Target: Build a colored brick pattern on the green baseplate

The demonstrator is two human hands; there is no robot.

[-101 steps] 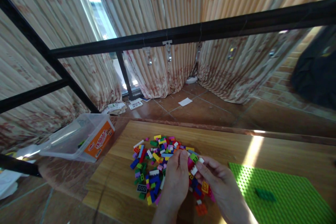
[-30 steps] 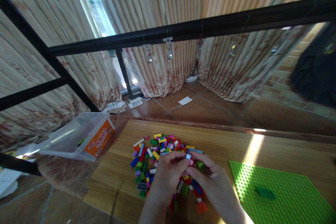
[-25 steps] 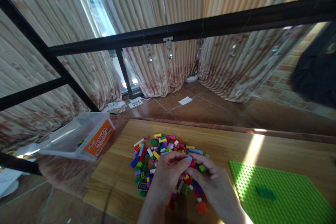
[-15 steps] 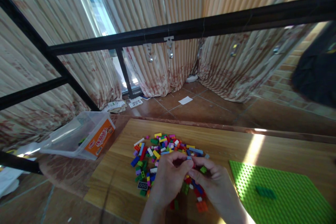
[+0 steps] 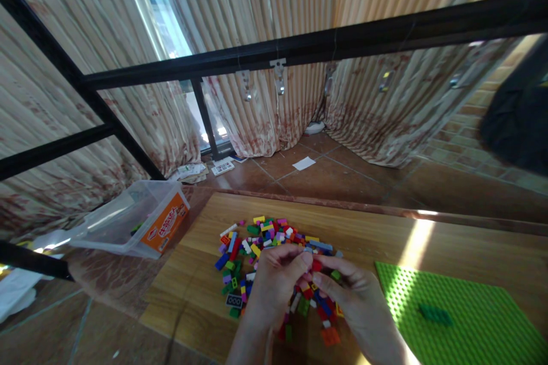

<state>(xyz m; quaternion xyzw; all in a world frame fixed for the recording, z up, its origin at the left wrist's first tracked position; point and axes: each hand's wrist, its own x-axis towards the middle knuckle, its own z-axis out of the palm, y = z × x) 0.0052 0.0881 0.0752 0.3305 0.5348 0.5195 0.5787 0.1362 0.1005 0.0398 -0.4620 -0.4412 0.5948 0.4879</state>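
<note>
Both my hands are close together above a pile of loose toy building bricks (image 5: 257, 251). My left hand (image 5: 280, 279) is closed in a pinch, thumb against forefinger; what it holds is mostly covered by the fingers. A small red brick (image 5: 317, 266) shows between the fingertips of the two hands. My right hand (image 5: 353, 293) has its thumb and forefinger around that red brick. To the right lies a green studded baseplate (image 5: 466, 302), with one dark green brick (image 5: 435, 315) on it.
The bricks and baseplate are on a wooden table (image 5: 188, 274). A clear plastic bin (image 5: 128, 228) with an orange label stands beyond its left end. Behind runs a black metal bar (image 5: 299, 54) before curtains (image 5: 265, 5). Sunlight crosses the table.
My hands have drawn slightly apart at the fingertips, and more of the red brick shows. The bricks and the baseplate lie as before; the view has shifted a little.
</note>
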